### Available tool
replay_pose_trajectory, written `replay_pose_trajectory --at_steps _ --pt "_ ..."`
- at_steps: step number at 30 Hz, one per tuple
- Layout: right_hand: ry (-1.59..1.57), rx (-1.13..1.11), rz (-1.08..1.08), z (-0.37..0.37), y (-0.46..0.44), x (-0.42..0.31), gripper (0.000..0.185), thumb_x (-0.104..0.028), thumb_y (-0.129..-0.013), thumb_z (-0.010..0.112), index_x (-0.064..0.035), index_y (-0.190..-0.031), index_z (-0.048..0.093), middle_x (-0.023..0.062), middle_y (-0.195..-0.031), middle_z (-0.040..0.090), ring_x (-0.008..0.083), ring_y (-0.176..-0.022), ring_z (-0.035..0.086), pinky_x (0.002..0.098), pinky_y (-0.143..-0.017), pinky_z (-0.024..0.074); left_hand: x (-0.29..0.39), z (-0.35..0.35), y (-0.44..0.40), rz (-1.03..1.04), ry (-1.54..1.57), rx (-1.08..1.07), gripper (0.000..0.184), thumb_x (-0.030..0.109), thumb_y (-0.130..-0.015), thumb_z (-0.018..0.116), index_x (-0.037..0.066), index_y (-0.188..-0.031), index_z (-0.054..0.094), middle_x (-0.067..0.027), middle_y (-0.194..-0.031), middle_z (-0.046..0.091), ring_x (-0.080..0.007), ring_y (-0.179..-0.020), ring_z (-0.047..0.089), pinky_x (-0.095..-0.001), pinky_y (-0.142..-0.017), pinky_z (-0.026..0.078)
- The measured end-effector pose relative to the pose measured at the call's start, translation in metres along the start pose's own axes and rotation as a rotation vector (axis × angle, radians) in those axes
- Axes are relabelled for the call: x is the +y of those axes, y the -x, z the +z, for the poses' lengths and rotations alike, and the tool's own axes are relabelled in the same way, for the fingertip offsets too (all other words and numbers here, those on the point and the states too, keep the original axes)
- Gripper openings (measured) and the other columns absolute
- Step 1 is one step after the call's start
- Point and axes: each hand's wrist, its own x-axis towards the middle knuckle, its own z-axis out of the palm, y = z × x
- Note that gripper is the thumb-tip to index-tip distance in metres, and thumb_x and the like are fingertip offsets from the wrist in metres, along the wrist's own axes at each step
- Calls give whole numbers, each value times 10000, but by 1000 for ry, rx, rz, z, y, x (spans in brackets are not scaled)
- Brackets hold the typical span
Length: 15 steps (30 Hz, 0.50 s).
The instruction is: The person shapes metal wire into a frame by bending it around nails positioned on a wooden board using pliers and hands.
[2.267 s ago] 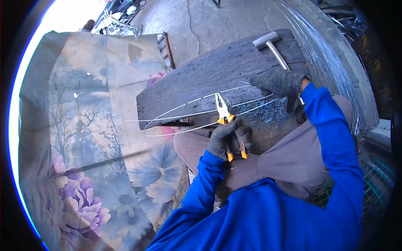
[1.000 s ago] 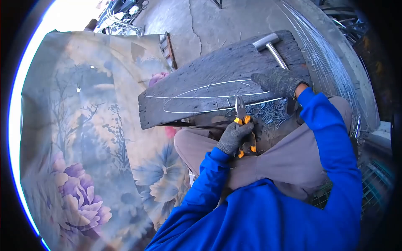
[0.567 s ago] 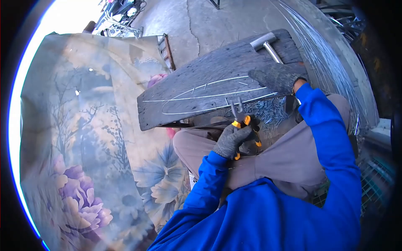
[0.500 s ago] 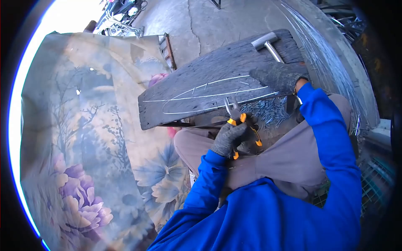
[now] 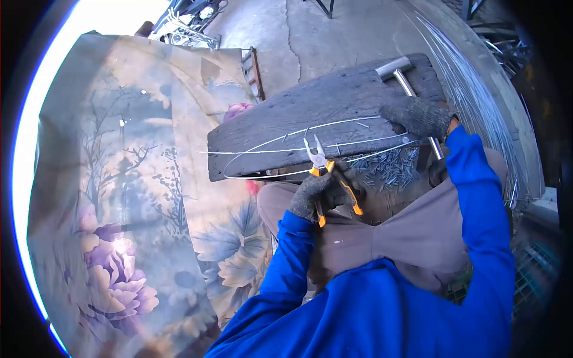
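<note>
My left hand, in a dark grey glove, is closed around a pair of pliers with orange and black handles. The jaws are parted and point up over the near edge of the dark wooden board. A thin silvery wire curves in a long loop over the board, its bend dipping past the near edge. One straight end sticks out beyond the board's left side. My right hand, also gloved, is closed on the wire at the board's right part. Its fingertips are partly hidden.
A metal hammer lies across the board's far right corner. Many short cut metal pieces are heaped below the near edge. Long thin rods lie on the floor at the right. A flowered sheet covers the left side.
The wire loop has shifted left and nearer across the board, its straight end now overhanging the left side. The pliers have moved slightly left, and their jaws are spread wider. The camera view has shifted.
</note>
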Motion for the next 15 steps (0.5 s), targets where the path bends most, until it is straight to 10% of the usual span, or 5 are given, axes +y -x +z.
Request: replay_pose_trajectory --at_steps 7,10,15 --pt "-54 -156 200 -20 10 -25 267 -243 -987 499 -47 -1124 617 128 -785 658 309 -713 658 439 -643 515 3 3 3 30 -13 17 517 226 -873 737 -21 -1282 539 -200 -1187 638 -405 -1092 646 -547 -966 535" --pt "-85 -68 17 -8 10 1 488 -470 -1038 419 -60 -1078 681 79 -742 639 207 -570 593 382 -598 500 -1 2 3 41 -25 70 507 214 -876 725 -21 -1283 536 -191 -1178 641 -397 -1097 645 -542 -965 537" --pt "265 -25 -268 -6 12 12 482 -159 -996 467 -164 -1476 430 69 -895 689 210 -640 665 381 -614 538 -10 -14 -1 68 -11 88 572 234 -891 683 -6 -1368 480 -258 -1280 594 -440 -1126 627 -595 -935 536"
